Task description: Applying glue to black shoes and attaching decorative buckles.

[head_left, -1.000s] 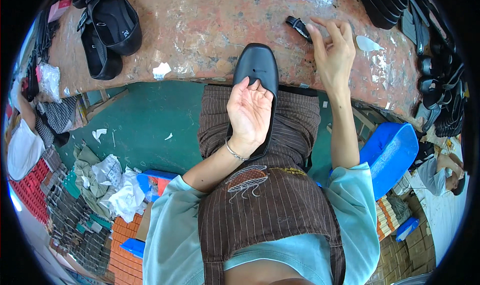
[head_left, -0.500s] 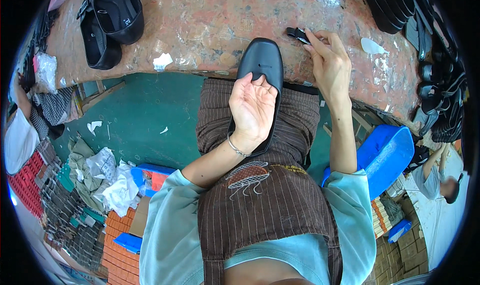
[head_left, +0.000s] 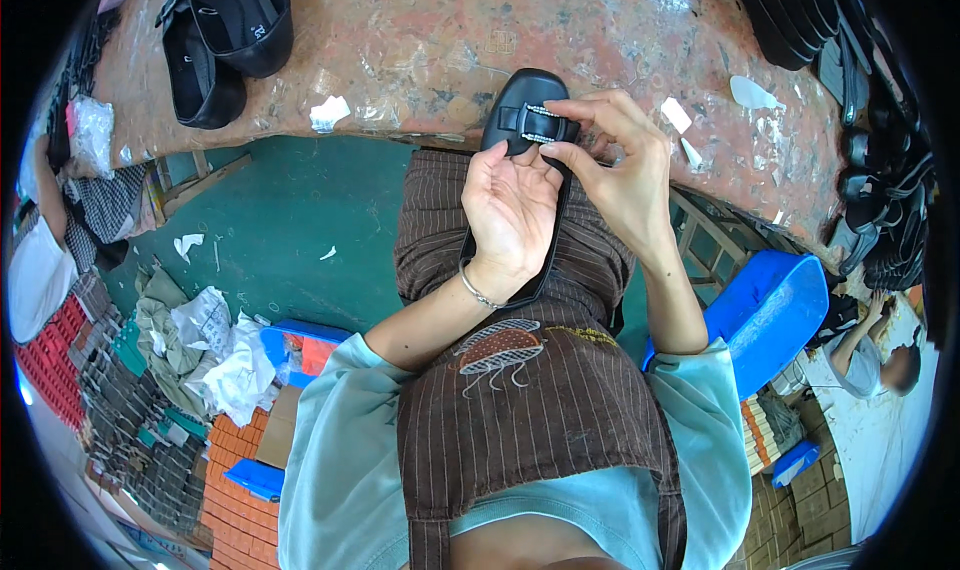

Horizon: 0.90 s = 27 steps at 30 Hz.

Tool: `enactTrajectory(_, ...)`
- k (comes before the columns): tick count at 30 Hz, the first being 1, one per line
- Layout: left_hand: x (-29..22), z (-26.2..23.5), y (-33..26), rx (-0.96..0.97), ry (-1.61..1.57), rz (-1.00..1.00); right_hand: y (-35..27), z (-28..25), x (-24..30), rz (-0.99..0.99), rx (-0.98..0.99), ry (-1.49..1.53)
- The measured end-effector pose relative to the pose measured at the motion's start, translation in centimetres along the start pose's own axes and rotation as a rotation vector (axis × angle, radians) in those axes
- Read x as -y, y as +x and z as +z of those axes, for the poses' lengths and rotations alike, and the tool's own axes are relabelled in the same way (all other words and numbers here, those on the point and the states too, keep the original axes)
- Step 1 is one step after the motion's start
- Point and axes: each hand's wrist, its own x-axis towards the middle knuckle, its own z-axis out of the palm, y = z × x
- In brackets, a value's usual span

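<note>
A black square-toed shoe (head_left: 512, 85) rests against the table's near edge, toe pointing away from me. My left hand (head_left: 512, 215) lies palm up in its opening, fingers tucked under the upper and gripping it; the fingertips are hidden. Across the toe lies a black strap ornament with a rhinestone-edged rectangular buckle (head_left: 542, 124). The thumb and fingers of my right hand (head_left: 630, 165) pinch that buckle at its right side, pressed against the shoe's upper.
Finished-looking black shoes (head_left: 245, 25) stand at the table's far left. More black shoe parts (head_left: 790, 15) are stacked at right. White scraps (head_left: 676, 116) lie on the worn table (head_left: 400, 60). A blue bin (head_left: 770, 320) sits right of my lap; another person (head_left: 870, 360) is beyond.
My right hand has moved left from the table, bringing the strap ornament onto the shoe's toe. White scraps now show where that hand was. The left hand stays in the shoe.
</note>
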Motion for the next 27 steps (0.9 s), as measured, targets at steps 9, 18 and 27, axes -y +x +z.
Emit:
enactTrajectory(9,0.1,-0.2,-0.2,-0.022,0.008,-0.003,-0.2,0.3,-0.1,0.034,0.015,0.031)
enactTrajectory(18,0.5,0.0,0.8,-0.106,0.289,0.013,0.1,0.5,-0.1,0.067,-0.011,-0.052)
enactTrajectory(27,-1.9,0.7,0.1,-0.189,0.351,0.002,-2.1,2.0,0.0,0.098,-0.186,0.327)
